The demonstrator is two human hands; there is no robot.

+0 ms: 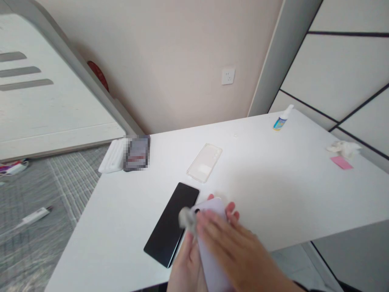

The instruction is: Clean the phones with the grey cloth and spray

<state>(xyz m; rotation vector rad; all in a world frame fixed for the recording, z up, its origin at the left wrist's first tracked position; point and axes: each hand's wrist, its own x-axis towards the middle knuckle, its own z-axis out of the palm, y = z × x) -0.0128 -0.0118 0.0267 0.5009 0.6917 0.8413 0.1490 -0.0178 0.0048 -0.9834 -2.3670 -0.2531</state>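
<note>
A pale lilac phone [214, 227] is held face down over the near edge of the white table [273, 174]. My right hand [234, 247] wraps over its back with the fingers curled round it. My left hand [187, 259] sits just to its left and pinches a small grey wad [187, 218], blurred by motion, against the phone's top corner. A black glass panel [172, 223] lies flat on the table just left of both hands. A clear phone case [204, 161] lies farther back.
A small spray bottle [282, 118] stands at the far edge. A crumpled tissue [345, 148] and a pink slip [341, 162] lie at the right. A white box [114, 161] and a dark device [137, 153] sit at the far left corner.
</note>
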